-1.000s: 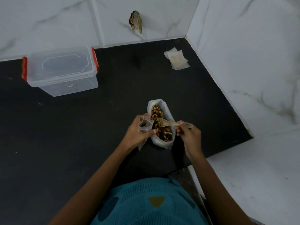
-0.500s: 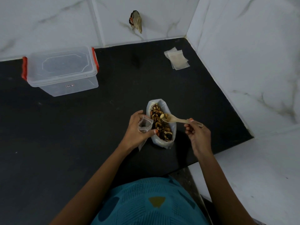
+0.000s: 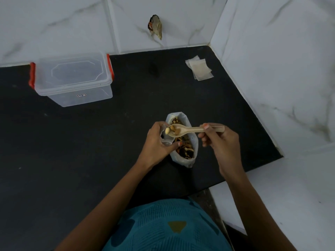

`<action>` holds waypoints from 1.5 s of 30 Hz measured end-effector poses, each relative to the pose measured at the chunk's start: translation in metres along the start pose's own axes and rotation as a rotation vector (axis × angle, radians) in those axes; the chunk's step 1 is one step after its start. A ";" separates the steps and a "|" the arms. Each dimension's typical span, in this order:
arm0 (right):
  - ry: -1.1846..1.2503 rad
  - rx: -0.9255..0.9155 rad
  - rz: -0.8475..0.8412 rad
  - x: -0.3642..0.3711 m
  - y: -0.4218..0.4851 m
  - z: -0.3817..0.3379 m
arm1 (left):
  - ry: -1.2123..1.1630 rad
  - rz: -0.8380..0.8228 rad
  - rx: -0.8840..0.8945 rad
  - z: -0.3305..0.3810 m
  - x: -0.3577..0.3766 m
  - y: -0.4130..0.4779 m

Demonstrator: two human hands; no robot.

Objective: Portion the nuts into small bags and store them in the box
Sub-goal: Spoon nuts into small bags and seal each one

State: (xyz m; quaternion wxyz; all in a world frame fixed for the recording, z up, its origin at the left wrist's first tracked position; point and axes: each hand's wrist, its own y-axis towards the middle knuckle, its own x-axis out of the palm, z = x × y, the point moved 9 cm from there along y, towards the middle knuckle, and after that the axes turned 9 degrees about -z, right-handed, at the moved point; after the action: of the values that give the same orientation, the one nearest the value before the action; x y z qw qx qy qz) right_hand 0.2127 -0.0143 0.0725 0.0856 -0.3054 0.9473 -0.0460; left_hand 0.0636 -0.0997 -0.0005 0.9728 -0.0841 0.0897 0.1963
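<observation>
We are curling our left hand around a small clear bag, holding it just beside the big bag of nuts on the black counter. Our right hand is pinching the handle of a pale spoon, whose bowl is carrying a few nuts over the small bag's mouth. The lidded box is sitting well apart, at the far left.

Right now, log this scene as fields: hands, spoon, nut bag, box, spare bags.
Left hand: holds small clear plastic bag
Right hand: grips pale wooden spoon by handle
Spoon: carries nuts, bowl at small bag's mouth
Nut bag: white plastic, open, on black counter
Box: clear plastic, red latches, lid on, far left
Spare bags: flat stack, far right
</observation>
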 end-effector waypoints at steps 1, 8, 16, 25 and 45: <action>-0.099 -0.082 -0.031 0.007 0.000 -0.009 | -0.016 -0.001 0.007 0.003 0.000 -0.001; -0.754 -0.783 -0.155 0.058 -0.029 -0.052 | -0.133 0.023 0.040 0.016 -0.004 -0.004; -0.558 -0.680 -0.017 0.035 -0.022 -0.051 | -0.139 0.043 0.009 0.010 -0.010 -0.004; -0.771 -0.919 -0.157 0.054 -0.045 -0.037 | -0.193 0.070 0.006 0.011 -0.013 -0.001; -0.702 -0.890 -0.044 0.042 -0.047 -0.040 | -0.163 0.046 -0.010 0.013 -0.014 -0.001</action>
State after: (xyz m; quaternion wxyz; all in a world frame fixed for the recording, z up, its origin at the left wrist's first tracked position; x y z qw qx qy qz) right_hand 0.1982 -0.0760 0.1126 0.2576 -0.3288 0.7835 0.4601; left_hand 0.0533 -0.1028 0.0146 0.9717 -0.0706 0.0113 0.2251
